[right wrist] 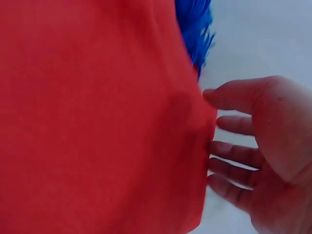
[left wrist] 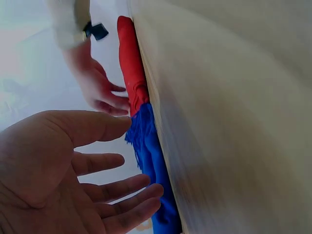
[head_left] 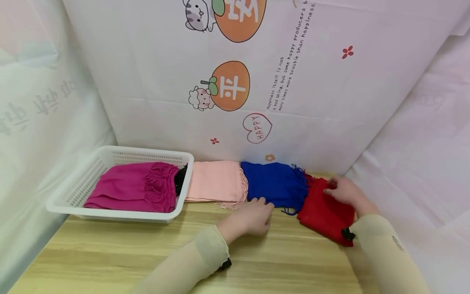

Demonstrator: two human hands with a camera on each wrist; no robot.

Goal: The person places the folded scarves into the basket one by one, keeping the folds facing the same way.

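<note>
A folded red scarf (head_left: 323, 218) lies at an angle at the right end of the table. At its far right edge is my right hand (head_left: 345, 191), its fingertips against the cloth and its fingers loosely extended in the right wrist view. A folded blue scarf (head_left: 273, 183) with fringe lies just left of the red one. My left hand (head_left: 253, 218) hovers by the blue scarf's near edge; in the left wrist view its fingers (left wrist: 129, 192) are spread and hold nothing. Left of the blue scarf lies a folded pale pink scarf (head_left: 213, 181), its fringe towards the blue.
On the left stands a white plastic basket (head_left: 110, 213) holding a folded magenta scarf (head_left: 125, 185) and something black (head_left: 180, 179). Printed white sheeting (head_left: 154, 118) encloses the wooden table (head_left: 121, 253) at the back and sides.
</note>
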